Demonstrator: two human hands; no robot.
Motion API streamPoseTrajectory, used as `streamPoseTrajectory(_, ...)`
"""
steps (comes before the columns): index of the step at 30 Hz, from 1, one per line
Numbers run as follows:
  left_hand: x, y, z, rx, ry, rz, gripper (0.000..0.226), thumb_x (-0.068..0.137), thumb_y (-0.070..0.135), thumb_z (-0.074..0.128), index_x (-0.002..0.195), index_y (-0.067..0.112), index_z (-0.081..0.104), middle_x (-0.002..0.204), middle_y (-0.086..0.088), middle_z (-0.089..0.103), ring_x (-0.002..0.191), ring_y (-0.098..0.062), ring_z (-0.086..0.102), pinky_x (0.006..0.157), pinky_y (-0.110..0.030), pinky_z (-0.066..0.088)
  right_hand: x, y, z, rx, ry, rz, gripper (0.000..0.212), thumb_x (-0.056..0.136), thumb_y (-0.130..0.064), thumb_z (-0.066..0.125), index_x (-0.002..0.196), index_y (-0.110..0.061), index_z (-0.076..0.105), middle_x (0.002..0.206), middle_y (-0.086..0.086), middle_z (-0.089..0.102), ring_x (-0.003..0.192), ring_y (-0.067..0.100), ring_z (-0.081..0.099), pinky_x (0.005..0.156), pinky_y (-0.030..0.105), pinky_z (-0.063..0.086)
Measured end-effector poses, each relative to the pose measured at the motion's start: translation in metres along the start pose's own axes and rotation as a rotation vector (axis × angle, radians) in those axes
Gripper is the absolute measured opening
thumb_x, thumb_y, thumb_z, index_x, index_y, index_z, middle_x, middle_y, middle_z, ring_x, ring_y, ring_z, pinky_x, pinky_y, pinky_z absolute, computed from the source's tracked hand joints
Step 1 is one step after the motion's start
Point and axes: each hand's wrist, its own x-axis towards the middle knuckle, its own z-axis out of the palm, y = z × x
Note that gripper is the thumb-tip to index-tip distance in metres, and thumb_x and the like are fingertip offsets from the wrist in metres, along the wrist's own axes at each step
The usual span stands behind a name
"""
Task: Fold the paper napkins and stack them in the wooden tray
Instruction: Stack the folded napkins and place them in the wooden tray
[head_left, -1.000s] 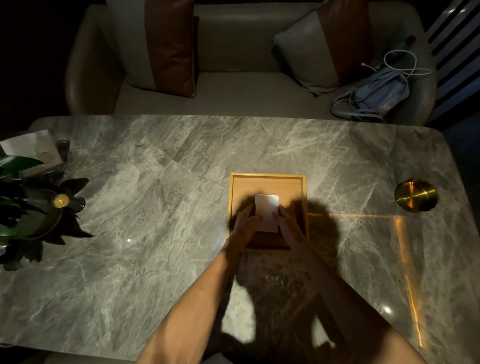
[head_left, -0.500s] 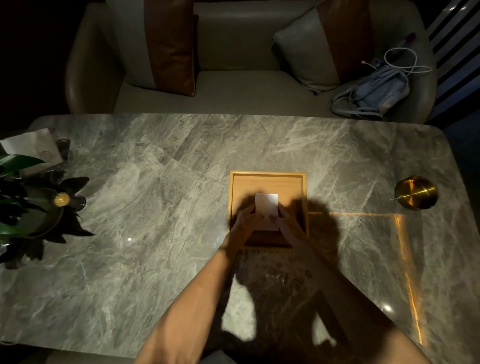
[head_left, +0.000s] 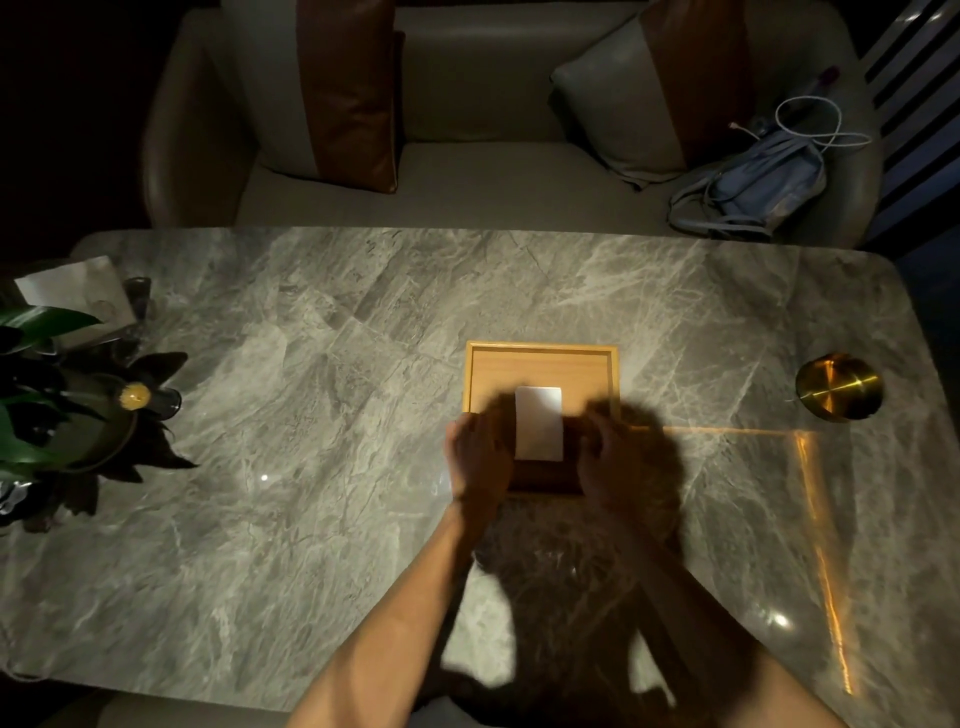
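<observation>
A folded white paper napkin lies flat in the wooden tray at the middle of the marble table. My left hand hovers just left of the napkin, over the tray's left rim, fingers loosely curled and holding nothing. To the napkin's right, my right hand is in shadow over the tray's near right corner, also apart from the napkin. The tray's near edge is hidden by both hands and their shadow.
A potted plant and a white card stand at the table's left end. A round brass dish sits at the right. Behind the table is a sofa with two cushions and a blue bag.
Both hands have let go of the napkin and drawn apart sideways, left hand to the left, right hand to the right. The napkin stays in the tray.
</observation>
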Motion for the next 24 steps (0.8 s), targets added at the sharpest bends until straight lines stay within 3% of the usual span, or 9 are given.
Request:
streamPoseTrajectory(2,-0.007,-0.012,-0.006,0.058,0.135,-0.095,0.019,0.101,0.024,0.055,0.109,0.012,0.067,0.097,-0.005,0.066,0.091,-0.028,0.063,0.073,-0.031,0.045,-0.006,0.011,-0.012,-0.217,0.149,0.016,0.047,0.094,-0.010,0.062,0.140,-0.008,0.054,0.136,0.021,0.057,0.127,0.038,0.049,0.108,0.043,0.032)
streamPoseTrajectory(4,-0.010,-0.031,-0.005,0.152,0.032,-0.172,0.023,0.103,0.020,0.049,0.120,0.008,0.060,0.111,-0.013,0.062,0.101,-0.030,0.060,0.084,-0.037,0.047,-0.009,0.024,-0.021,-0.262,0.102,0.073,0.041,0.095,-0.013,0.061,0.135,-0.005,0.056,0.131,0.023,0.058,0.123,0.038,0.051,0.101,0.044,0.038)
streamPoseTrajectory(6,-0.010,-0.042,-0.004,0.045,-0.102,-0.218,0.027,0.102,0.009,0.047,0.127,0.006,0.058,0.122,-0.018,0.060,0.111,-0.034,0.060,0.094,-0.043,0.048,-0.008,0.032,-0.025,-0.218,0.006,0.082,0.029,0.096,-0.011,0.057,0.124,-0.005,0.063,0.118,0.020,0.065,0.111,0.034,0.059,0.089,0.036,0.043)
streamPoseTrajectory(8,-0.010,-0.046,-0.006,-0.052,-0.115,-0.205,0.027,0.098,0.002,0.051,0.124,0.003,0.059,0.122,-0.019,0.061,0.113,-0.035,0.061,0.097,-0.046,0.049,-0.006,0.033,-0.029,-0.195,-0.040,0.062,0.024,0.097,-0.008,0.056,0.117,-0.004,0.068,0.109,0.019,0.069,0.104,0.034,0.063,0.084,0.033,0.044)
streamPoseTrajectory(12,-0.007,-0.041,-0.007,-0.041,-0.068,-0.149,0.020,0.093,-0.004,0.052,0.109,-0.001,0.064,0.114,-0.019,0.063,0.106,-0.036,0.062,0.090,-0.045,0.051,0.001,0.024,-0.031,-0.211,-0.017,0.044,0.025,0.099,-0.011,0.055,0.117,-0.002,0.069,0.112,0.017,0.070,0.106,0.032,0.064,0.091,0.035,0.046)
streamPoseTrajectory(17,-0.002,-0.039,-0.009,0.060,-0.061,-0.095,0.019,0.095,-0.006,0.048,0.102,-0.002,0.066,0.110,-0.018,0.063,0.100,-0.034,0.063,0.083,-0.045,0.053,0.004,0.024,-0.030,-0.209,0.007,0.036,0.024,0.099,-0.014,0.057,0.114,-0.001,0.070,0.108,0.019,0.072,0.102,0.032,0.065,0.086,0.033,0.045)
streamPoseTrajectory(22,-0.002,-0.041,-0.009,0.102,-0.083,-0.113,0.019,0.099,0.000,0.047,0.113,0.001,0.060,0.117,-0.018,0.061,0.103,-0.035,0.062,0.082,-0.041,0.051,0.003,0.027,-0.030,-0.227,0.009,0.041,0.024,0.099,-0.014,0.056,0.115,-0.002,0.070,0.108,0.018,0.072,0.102,0.032,0.066,0.085,0.031,0.044)
streamPoseTrajectory(24,-0.005,-0.040,-0.009,0.088,-0.094,-0.121,0.028,0.099,0.001,0.047,0.126,0.003,0.053,0.126,-0.021,0.058,0.109,-0.039,0.059,0.086,-0.044,0.051,0.001,0.027,-0.026,-0.277,0.018,0.027,0.030,0.100,-0.015,0.053,0.125,-0.003,0.065,0.116,0.021,0.069,0.109,0.034,0.063,0.091,0.036,0.045)
